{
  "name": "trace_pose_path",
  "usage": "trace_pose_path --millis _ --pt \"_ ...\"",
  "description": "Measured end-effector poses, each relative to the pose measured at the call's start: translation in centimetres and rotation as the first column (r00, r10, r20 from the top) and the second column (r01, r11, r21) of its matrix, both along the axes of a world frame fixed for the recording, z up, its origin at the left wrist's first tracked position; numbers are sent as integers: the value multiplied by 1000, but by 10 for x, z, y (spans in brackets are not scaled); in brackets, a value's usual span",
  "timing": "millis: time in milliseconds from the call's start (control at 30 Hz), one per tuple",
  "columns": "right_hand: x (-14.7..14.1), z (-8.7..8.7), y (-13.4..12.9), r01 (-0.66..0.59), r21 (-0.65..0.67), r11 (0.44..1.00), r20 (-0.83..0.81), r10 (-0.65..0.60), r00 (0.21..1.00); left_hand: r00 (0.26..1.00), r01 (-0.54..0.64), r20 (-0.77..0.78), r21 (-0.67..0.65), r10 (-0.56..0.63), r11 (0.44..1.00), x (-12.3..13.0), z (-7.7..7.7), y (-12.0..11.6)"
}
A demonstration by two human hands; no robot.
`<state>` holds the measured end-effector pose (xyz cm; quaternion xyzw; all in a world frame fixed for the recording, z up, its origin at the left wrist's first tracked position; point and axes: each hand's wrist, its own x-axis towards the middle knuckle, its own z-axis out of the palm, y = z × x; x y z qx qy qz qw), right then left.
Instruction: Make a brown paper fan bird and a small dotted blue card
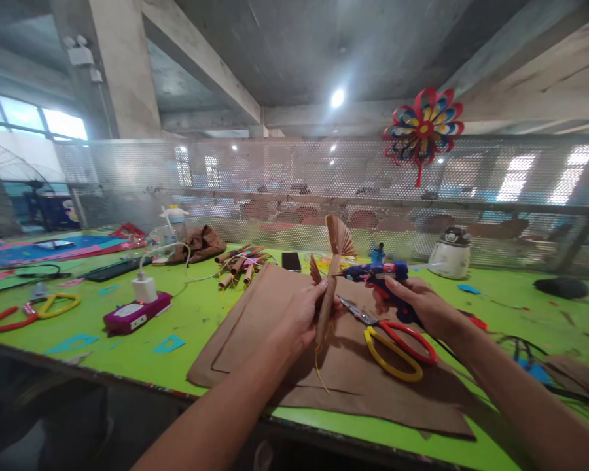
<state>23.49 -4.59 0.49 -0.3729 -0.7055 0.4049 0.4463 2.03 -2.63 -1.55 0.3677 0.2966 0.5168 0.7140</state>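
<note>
My left hand (304, 313) is closed around a brown rolled-paper craft piece (326, 307) with folded fan-like paper parts (340, 237) at its top. A yellow string hangs from its lower end. My right hand (407, 297) grips a dark blue glue gun (373, 269), whose nozzle is at or very close to the craft piece; whether it touches I cannot tell. Below the hands, scissors (395, 353) with one red and one yellow handle lie on large brown paper sheets (255, 327).
A purple power strip (137, 314) with a white plug stands left. Several brown paper rolls (240, 265) lie behind the sheets. A white kettle-like container (450, 254) stands at the back right. More scissors (32, 314) lie far left. Cables (525, 347) cross the right side of the green table.
</note>
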Motion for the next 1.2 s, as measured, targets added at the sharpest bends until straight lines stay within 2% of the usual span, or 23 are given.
trace_pose_path --millis 233,333,433,500,633,700,933,1067,1133,1200 --pt "6 6 -1 31 132 991 152 -51 987 998 24 65 -61 -20 998 -2 -1 4" --pt "14 3 6 146 207 967 225 -192 955 999 3 52 -58 0 998 -3 0 5" --pt "25 -8 23 304 377 875 343 -437 831 1000 -23 20 -52 24 998 -2 2 4" --pt "35 -18 37 304 491 817 434 -531 727 999 -42 0 -44 42 998 -2 3 4" --pt "59 -36 60 297 529 795 622 -602 501 997 -53 -48 -23 52 998 -1 4 2" --pt "66 -43 65 309 526 793 654 -609 449 997 -44 -63 -18 43 999 0 4 2" --pt "74 -55 73 282 479 831 680 -554 480 997 -26 -71 -3 26 1000 1 1 1" --pt "65 -48 70 299 507 808 639 -586 498 997 -23 -74 26 25 999 2 0 -1" --pt "49 -38 60 322 540 778 526 -610 593 994 -26 -106 52 31 998 4 -1 -2" --pt "24 -27 43 341 558 757 323 -576 751 985 -45 -158 105 62 993 6 -1 -4"
